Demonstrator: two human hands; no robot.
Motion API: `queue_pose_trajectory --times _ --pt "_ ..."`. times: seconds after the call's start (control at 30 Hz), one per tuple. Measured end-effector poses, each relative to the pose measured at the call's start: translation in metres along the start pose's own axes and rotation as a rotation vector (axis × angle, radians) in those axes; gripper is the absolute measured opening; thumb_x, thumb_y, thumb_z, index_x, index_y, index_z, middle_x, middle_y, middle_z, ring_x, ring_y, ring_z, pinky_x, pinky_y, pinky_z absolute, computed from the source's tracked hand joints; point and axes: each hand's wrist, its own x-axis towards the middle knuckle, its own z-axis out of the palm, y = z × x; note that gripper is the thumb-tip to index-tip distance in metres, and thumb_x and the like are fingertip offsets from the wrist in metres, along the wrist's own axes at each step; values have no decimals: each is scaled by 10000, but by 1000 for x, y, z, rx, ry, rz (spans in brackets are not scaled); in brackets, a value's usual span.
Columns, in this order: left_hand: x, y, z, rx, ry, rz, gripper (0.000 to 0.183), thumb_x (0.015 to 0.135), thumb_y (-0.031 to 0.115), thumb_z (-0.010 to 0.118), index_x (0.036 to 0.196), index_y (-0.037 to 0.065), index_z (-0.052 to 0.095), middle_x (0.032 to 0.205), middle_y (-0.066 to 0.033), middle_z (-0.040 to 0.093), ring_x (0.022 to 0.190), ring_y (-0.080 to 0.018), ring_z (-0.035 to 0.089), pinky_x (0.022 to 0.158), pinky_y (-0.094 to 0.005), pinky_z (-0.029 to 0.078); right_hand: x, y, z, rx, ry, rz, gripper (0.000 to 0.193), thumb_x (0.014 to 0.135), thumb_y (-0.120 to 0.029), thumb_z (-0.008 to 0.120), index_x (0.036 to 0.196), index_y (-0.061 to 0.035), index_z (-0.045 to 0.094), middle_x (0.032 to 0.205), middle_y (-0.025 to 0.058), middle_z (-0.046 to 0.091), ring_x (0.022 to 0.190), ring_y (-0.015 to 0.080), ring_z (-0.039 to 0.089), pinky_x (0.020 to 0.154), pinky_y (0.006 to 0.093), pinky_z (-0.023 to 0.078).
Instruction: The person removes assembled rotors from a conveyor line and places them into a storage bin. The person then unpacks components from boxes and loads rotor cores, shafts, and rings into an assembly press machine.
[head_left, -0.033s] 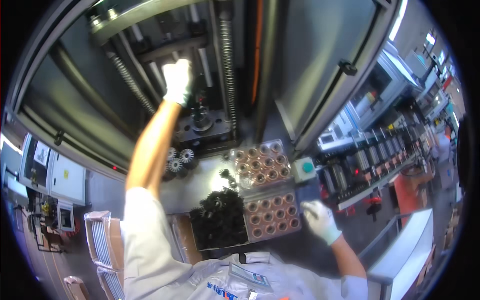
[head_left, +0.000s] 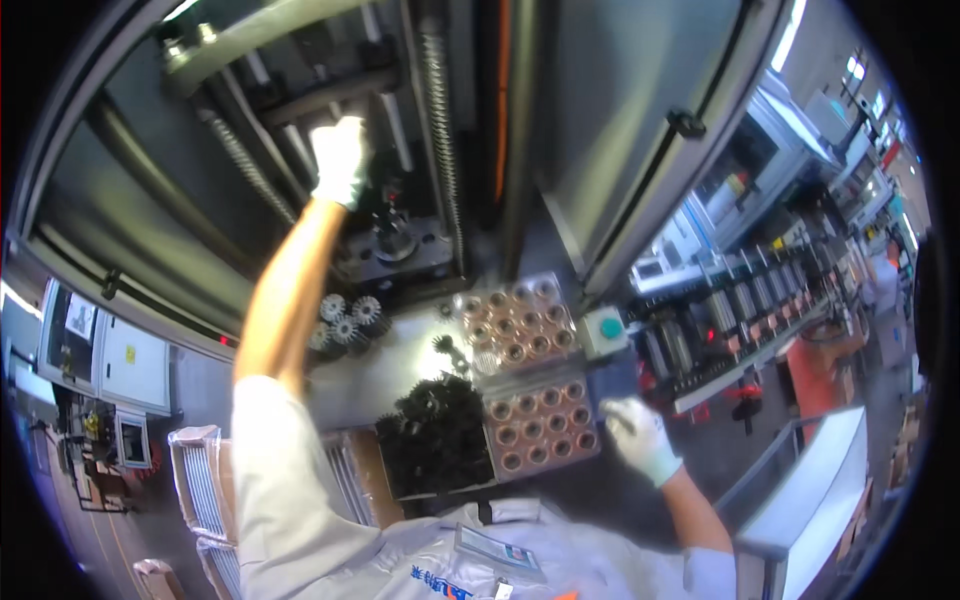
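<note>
My left hand (head_left: 341, 161), in a white glove, reaches up inside the machine, beside its guide rods and above the round metal fixture (head_left: 394, 240). Its fingers look closed, but glare hides what they hold, if anything. My right hand (head_left: 641, 440), also gloved, hovers at the right of the lower clear tray (head_left: 489, 437) with copper-coloured rings. Its fingers are loosely bent and apart, with nothing visible in them. A second clear tray (head_left: 566, 318) of similar rings lies farther back, next to a box with a green button (head_left: 609, 328).
A dark bin (head_left: 392, 478) heaped with black toothed parts (head_left: 435, 430) stands in front of me. Several toothed discs (head_left: 345, 329) sit at the fixture's near left. The machine's frame (head_left: 690, 190) rises on the right; cardboard boxes (head_left: 200, 480) stand at left.
The whole view has shifted slightly, so the machine and trays appear a little farther left. Both hands keep about the same places relative to them.
</note>
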Motion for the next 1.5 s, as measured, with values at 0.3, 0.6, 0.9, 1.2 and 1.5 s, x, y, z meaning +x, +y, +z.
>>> queue_pose_trajectory --times 0.3,0.6,0.9,1.2,1.5 --pt "-148 180 4 298 -205 -218 636 896 319 734 1374 -41 517 1292 -169 616 1163 -209 576 1013 -345 447 73 14 -24 127 468 -121 310 921 6 598 1229 6 635 1192 195 670 1118 321 648 962 376 506" --pt "-322 212 60 647 -822 43 522 729 242 798 1203 114 621 1013 -84 652 977 -287 613 840 -441 453 99 55 -4 -436 177 -225 301 863 -110 573 1143 -77 678 1111 152 681 1090 325 620 896 482 503" --pt "-321 200 89 843 -990 71 270 790 184 707 1042 112 641 919 -100 676 913 -298 653 769 -456 472 105 34 60 855 72 481 350 989 -248 599 1192 36 633 845 17 646 658 74 557 595 242 467" --pt "-360 272 79 723 -1014 11 270 744 131 677 1004 102 609 921 -108 665 863 -309 654 745 -461 491 30 59 52 1115 105 366 319 976 -154 638 1233 34 629 856 -9 634 686 38 541 619 211 464" --pt "-407 309 58 665 -1047 -22 158 844 133 579 996 95 595 901 -80 613 774 -271 637 645 -424 497 -45 45 62 1065 124 467 361 975 -143 643 1272 59 610 919 20 665 716 44 558 656 222 492"
